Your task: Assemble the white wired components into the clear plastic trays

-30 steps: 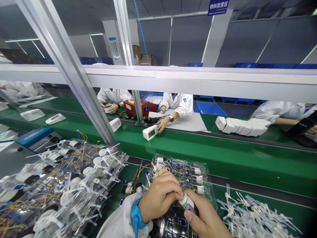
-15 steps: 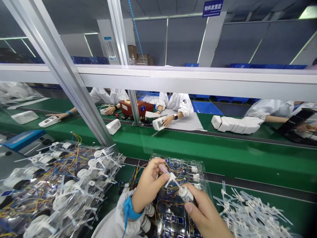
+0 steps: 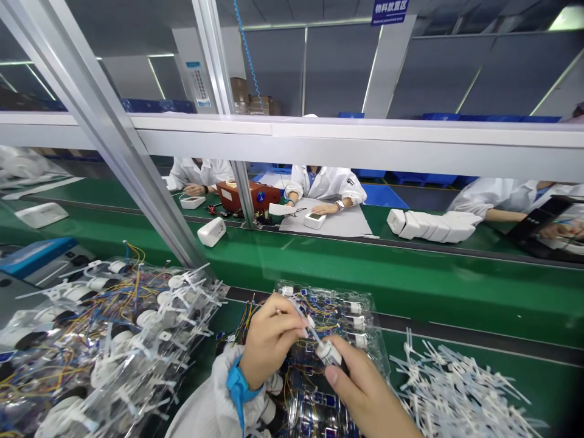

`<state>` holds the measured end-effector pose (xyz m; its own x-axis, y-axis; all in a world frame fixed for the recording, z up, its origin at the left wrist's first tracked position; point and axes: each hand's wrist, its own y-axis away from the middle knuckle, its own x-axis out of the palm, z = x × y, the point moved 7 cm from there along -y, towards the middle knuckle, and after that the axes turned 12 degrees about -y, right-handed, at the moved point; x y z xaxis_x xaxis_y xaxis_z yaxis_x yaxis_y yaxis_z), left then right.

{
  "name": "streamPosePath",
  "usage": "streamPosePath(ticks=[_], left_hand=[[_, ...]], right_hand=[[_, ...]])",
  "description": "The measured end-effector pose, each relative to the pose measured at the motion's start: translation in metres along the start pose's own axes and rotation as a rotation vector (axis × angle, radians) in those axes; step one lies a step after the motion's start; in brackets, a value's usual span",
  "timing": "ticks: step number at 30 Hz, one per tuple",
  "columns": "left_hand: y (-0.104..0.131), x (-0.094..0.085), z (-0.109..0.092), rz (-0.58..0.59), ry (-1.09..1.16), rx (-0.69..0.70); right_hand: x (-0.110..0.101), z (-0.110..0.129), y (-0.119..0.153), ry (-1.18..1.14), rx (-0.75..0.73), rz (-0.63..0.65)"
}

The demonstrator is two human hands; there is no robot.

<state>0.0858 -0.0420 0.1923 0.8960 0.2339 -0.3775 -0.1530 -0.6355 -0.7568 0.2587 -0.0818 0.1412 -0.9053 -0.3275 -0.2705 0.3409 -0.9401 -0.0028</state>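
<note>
My left hand, with a blue strap at its wrist, pinches a thin white tube piece between thumb and fingers. The tube slants down to a white cylindrical part with a dark lower end, which my right hand grips between thumb and fingers. Both hands are over a clear plastic tray that carries white cylinders, small blue boards and coloured wires.
Clear trays of wired parts and tubes fill the left. Loose white tube pieces lie at right. A metal post slants at left. Across the green conveyor, people in white handle white devices.
Both hands have shifted slightly left, still holding the tube and the cylinder. Across the line, a person's white device now lies flat on the sheet.
</note>
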Motion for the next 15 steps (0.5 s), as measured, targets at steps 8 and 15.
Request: streamPosePath(ticks=[8,15], left_hand=[[0.001,0.015,-0.014,0.193,-0.009,0.102],[-0.001,0.021,-0.02,0.238,0.016,0.136]], right_hand=[[-0.003,0.002,0.004,-0.051,0.056,-0.006],[-0.002,0.007,0.001,-0.043,0.026,0.025]])
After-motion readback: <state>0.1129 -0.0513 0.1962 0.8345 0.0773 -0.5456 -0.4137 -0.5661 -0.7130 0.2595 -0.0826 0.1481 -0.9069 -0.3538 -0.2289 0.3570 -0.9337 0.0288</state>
